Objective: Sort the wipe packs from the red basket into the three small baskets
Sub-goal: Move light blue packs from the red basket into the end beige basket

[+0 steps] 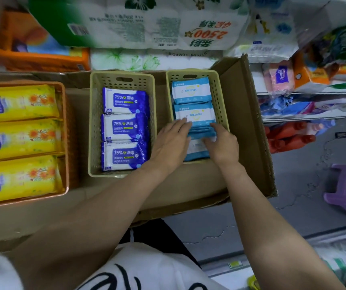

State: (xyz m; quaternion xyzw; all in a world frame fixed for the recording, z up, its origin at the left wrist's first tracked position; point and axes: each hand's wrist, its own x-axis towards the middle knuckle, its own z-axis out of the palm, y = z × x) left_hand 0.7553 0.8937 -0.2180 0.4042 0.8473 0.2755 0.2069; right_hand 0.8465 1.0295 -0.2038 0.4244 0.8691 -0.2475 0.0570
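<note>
both my hands are in the right basket, squaring up the light blue packs. left hand lies flat, fingers straight, pressing the stack's left edge; right hand has fingers curled onto the nearest pack, though i cannot tell if it truly pinches it. left of that basket, the middle basket holds three dark blue packs, and the orange basket beyond holds three yellow packs. no red basket in view. i judge sorting nearly done. to do this well, push evenly from both sides so the packs sit flat, label up, inside the rim.
</note>
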